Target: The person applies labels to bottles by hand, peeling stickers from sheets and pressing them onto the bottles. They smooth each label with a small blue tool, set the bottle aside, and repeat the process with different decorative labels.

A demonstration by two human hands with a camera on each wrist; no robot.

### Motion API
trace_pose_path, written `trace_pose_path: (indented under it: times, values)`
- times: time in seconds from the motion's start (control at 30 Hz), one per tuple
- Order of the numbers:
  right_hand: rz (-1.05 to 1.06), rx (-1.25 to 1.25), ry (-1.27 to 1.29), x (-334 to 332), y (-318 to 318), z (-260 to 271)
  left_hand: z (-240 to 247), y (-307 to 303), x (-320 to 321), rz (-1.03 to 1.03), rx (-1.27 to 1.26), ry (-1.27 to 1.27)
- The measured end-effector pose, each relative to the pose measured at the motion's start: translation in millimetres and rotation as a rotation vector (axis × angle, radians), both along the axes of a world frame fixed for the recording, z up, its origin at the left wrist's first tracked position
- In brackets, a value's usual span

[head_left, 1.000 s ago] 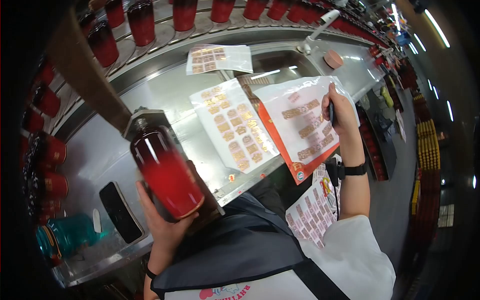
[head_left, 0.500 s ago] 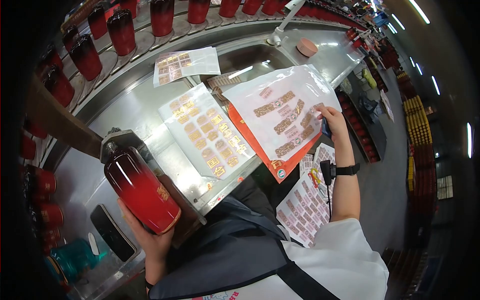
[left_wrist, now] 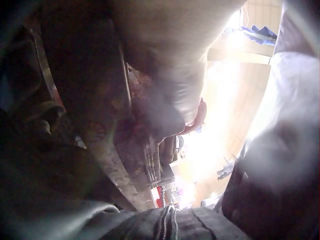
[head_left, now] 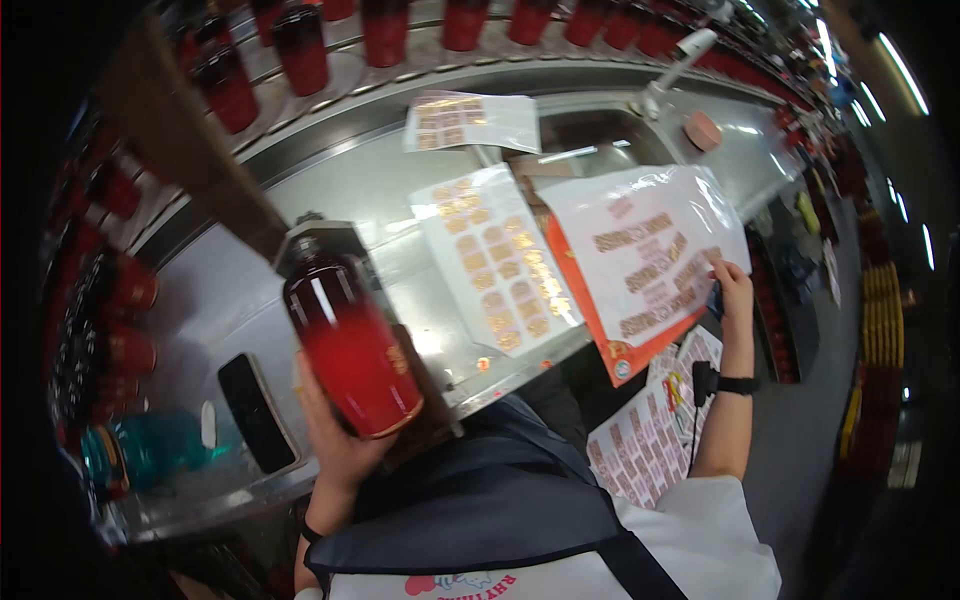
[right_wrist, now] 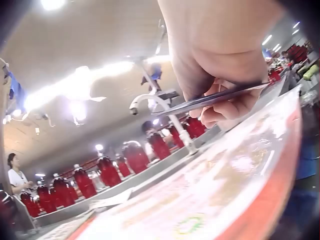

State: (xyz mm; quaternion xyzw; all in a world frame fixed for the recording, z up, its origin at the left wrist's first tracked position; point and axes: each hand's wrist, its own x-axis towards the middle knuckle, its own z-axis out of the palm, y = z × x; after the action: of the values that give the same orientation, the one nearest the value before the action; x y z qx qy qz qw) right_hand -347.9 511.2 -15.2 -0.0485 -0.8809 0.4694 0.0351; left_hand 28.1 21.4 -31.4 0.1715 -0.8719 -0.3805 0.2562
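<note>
A red bottle with a dark upper part lies tilted over a metal holder. My left hand holds its lower end, with fingers along its left side; gold lettering shows near its right edge. My right hand is at the right edge of a white sticker sheet, its fingertips at a gold strip. It grips a thin, dark, flat tool, seen edge-on in the right wrist view. An orange sheet lies beneath the sticker sheet. The left wrist view shows mostly the forearm and dark clothing.
A sheet of gold stickers lies between bottle and sticker sheet. Behind are a smaller sheet, a sink and a tap. A phone and a teal bottle lie left. Red bottles line the conveyor.
My right hand has come down from above the sheet's upper right to its lower right edge. The bottle has turned, bringing gold lettering into sight. The head view has shifted left and right.
</note>
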Motion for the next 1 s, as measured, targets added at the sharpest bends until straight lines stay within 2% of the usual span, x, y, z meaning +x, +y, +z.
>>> trace_pose_path:
  times: [0.1,0.17,0.27,0.37,0.43,0.5,0.57,0.7,0.8,0.87,1.0]
  values:
    - [0.142,-0.125,-0.035,-4,-58,31,4,0,2,0.026,0.028,-0.051]
    - [0.218,-0.098,-0.035,-10,-103,52,0,0,3,0.034,0.086,-0.064]
    - [0.498,-0.053,-0.002,-26,-177,71,-4,-5,4,-0.041,0.061,-0.019]
    - [0.718,-0.016,-0.003,-58,-250,66,-7,-9,6,-0.065,0.021,-0.012]
    - [0.785,0.044,0.033,-83,-300,49,-6,-11,7,-0.067,0.004,-0.031]
    - [0.787,0.278,0.072,-114,-339,26,-8,-13,9,-0.070,-0.014,-0.045]
    - [0.770,0.261,0.077,-138,-374,0,-14,-15,12,-0.122,0.009,-0.072]
    - [0.706,0.481,0.131,-168,-423,-18,-11,-20,14,-0.184,0.036,-0.066]
    - [0.774,0.493,0.153,-185,-447,-23,-9,-23,14,-0.227,0.057,-0.067]
    - [0.836,0.643,0.068,-191,-461,-23,-7,-24,14,-0.266,0.108,-0.076]
    - [0.887,0.619,0.020,-209,-473,-31,-3,-24,13,-0.252,0.066,-0.079]
